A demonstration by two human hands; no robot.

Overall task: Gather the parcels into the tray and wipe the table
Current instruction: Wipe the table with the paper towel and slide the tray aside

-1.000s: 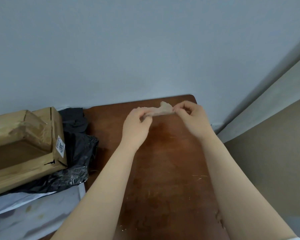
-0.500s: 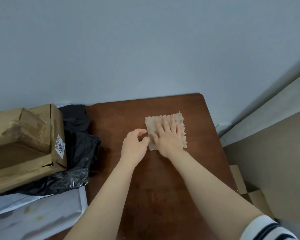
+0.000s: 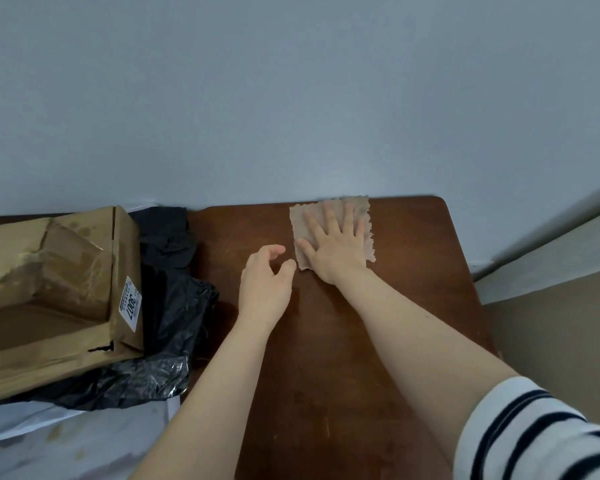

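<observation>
Since half a second ago we have slid the brown paper towel away from us, up to the far edge of the wooden table by the wall.

Head view: our right hand lies flat on the towel, fingers straight and spread, pressing it down. The unwiped tabletop lies toward us, so we judge the next stroke is a pull back. Our left hand is just beside the towel's near left corner, fingers loosely curled, holding nothing. The cardboard parcel and black plastic bag sit well to the left.
</observation>
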